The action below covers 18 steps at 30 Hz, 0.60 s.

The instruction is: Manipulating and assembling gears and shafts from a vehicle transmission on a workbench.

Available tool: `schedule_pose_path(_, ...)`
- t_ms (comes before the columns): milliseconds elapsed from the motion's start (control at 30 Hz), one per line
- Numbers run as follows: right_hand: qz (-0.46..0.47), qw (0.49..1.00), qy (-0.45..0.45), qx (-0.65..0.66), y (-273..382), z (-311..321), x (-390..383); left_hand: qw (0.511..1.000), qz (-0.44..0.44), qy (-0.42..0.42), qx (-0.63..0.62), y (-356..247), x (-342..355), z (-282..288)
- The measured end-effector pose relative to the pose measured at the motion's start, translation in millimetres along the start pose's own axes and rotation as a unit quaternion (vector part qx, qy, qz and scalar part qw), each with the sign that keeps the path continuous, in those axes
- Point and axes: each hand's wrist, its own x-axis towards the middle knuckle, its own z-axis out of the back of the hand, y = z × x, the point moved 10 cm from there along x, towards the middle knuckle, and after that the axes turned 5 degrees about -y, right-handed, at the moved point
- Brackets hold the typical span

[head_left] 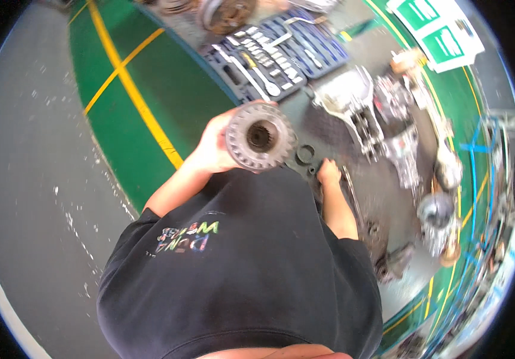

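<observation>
My left hand (214,143) is wrapped round the side of a thick grey metal gear (239,140), raised close to my chest. The gear has a toothed rim, and a dark splined bore faces up. My right hand (329,172) is low at the table's near side, its fingers curled in; what they hold, if anything, is hidden. Just left of it lie a dark metal ring (305,154) and a smaller ring (312,171). A long thin metal shaft (350,190) lies right of that hand.
Beyond the gear lies an open blue socket set case (314,57) with a ratchet (270,88). An opened metal housing (353,96) and several gearbox parts (404,152) cover the table's right side. A rusty round part (227,15) sits at the far edge.
</observation>
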Motion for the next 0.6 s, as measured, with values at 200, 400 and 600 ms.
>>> schedule_pose_path(200, 0.01, 0.99, -0.086, 0.109, -30.3, -24.5, 27.2, 0.997, 0.012, 0.026, 0.077, 5.5, -14.9, -9.5)
schedule_pose_path(400, 0.045, 0.986, -0.103, 0.126, -34.0, -18.3, 24.0, 0.991, -0.02, 0.061, 0.12, 1.1, -11.2, -15.7)
schedule_pose_path(600, 0.029, 0.977, -0.154, 0.147, -39.0, -15.8, 15.7, 0.989, -0.057, 0.104, 0.089, -1.6, -3.6, -21.5)
